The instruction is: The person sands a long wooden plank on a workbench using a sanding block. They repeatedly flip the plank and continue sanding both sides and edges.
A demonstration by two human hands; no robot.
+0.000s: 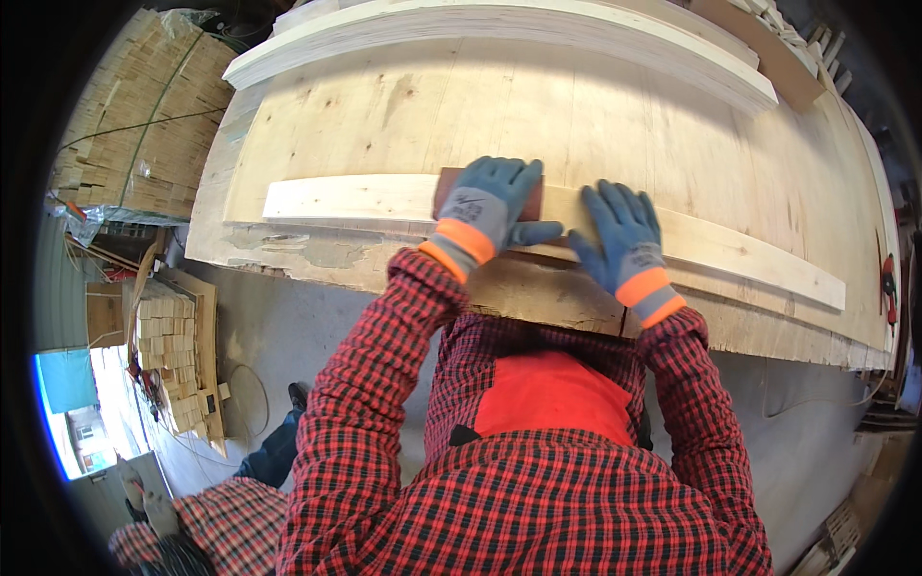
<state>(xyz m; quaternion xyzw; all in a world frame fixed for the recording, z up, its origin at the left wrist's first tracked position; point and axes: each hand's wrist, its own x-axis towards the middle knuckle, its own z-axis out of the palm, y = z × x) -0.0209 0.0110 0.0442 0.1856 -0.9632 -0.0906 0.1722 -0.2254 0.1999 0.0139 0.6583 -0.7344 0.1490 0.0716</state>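
Note:
A long, pale wooden board [355, 197] lies across the near part of the plywood-topped bench. My left hand [490, 197], in a blue and grey glove with an orange cuff, presses a reddish-brown sanding block [445, 189] onto the board's face. Its fingers reach over the block and the thumb sticks out to the right; the glove hides most of the block. My right hand [622, 230], gloved alike, rests on the board just to the right. Its fingers are stretched out and spread, holding nothing.
Stacked long white boards [499, 21] lie along the bench's far side. The worn near edge [327, 252] is in front of me. A red-handled tool [889, 293] sits at the right end. Bundled wood [144, 115] stands left. Another person's checked sleeve [230, 523] shows lower left.

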